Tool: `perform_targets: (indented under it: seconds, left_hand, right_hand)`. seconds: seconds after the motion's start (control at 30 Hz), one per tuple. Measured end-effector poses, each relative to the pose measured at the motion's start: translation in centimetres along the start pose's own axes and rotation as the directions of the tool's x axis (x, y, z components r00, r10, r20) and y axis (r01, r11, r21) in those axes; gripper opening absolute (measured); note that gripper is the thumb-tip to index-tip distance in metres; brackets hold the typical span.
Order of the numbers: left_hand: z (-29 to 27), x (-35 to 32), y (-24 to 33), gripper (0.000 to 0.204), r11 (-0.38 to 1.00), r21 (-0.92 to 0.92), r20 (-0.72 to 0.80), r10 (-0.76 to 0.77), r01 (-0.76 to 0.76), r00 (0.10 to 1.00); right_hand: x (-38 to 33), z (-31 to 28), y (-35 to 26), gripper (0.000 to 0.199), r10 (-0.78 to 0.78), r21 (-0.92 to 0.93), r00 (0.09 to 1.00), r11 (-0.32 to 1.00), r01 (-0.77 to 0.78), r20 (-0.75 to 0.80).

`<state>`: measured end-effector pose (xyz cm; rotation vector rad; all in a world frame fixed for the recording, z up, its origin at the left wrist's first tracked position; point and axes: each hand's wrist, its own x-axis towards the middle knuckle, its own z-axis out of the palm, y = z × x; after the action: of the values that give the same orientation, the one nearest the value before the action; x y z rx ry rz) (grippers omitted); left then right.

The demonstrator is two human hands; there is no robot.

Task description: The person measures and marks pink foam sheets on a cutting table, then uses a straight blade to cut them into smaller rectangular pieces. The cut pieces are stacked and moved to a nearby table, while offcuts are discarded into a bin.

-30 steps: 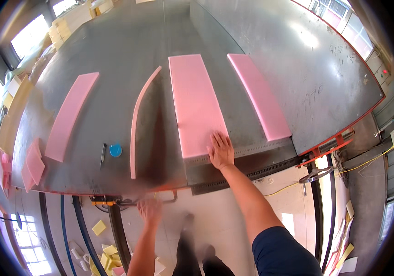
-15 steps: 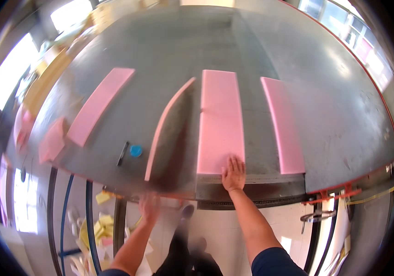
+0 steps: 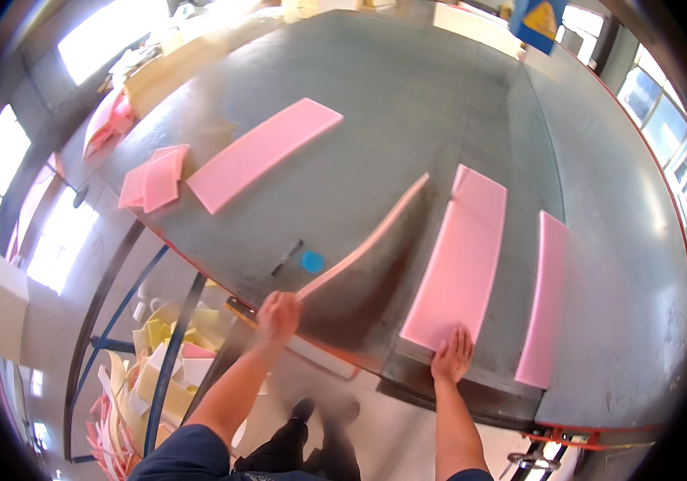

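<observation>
My left hand (image 3: pixel 279 317) is closed round the near end of a thin pink foam strip (image 3: pixel 367 243) at the table's front edge. The strip runs away from me to the right across the grey table, bowed a little. My right hand (image 3: pixel 453 354) lies flat on the near end of a wide pink foam slab (image 3: pixel 459 256), fingers stretched out and holding nothing. Another pink foam piece (image 3: pixel 542 301) lies to the right of that slab. Left of the strip are a black pen (image 3: pixel 287 257) and a small round blue thing (image 3: pixel 312 262).
A long pink foam slab (image 3: pixel 267 152) and smaller pink pieces (image 3: pixel 155 178) lie on the table's left side. Below the left edge, foam offcuts (image 3: pixel 159 353) pile up behind a metal frame leg (image 3: pixel 173 365). A blue post with a yellow sign (image 3: pixel 539 24) stands at the far right.
My left hand has come up from below the table edge and closed on the strip's near end. My right hand still rests on the wide slab. The view has turned left.
</observation>
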<state>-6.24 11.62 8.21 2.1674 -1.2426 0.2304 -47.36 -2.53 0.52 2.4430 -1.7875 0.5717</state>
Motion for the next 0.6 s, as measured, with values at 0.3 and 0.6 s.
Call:
perform_targets:
  seconds: [0.3,0.6]
  left_hand:
    - [-41.5,-9.9,-42.1,0.041,0.408,-0.042,-0.941,-0.323,0.912,0.101]
    - [-27.1,-4.3,-34.5,0.045,0.713,0.125,-0.774,-0.365,0.690,0.518]
  right_hand:
    - [0.5,-0.5,-2.8,0.052,0.004,-0.023,1.000,1.000,-0.004,0.023]
    - [3.8,-2.2,-1.4,0.054,0.036,-0.137,0.994,0.990,-0.022,0.104]
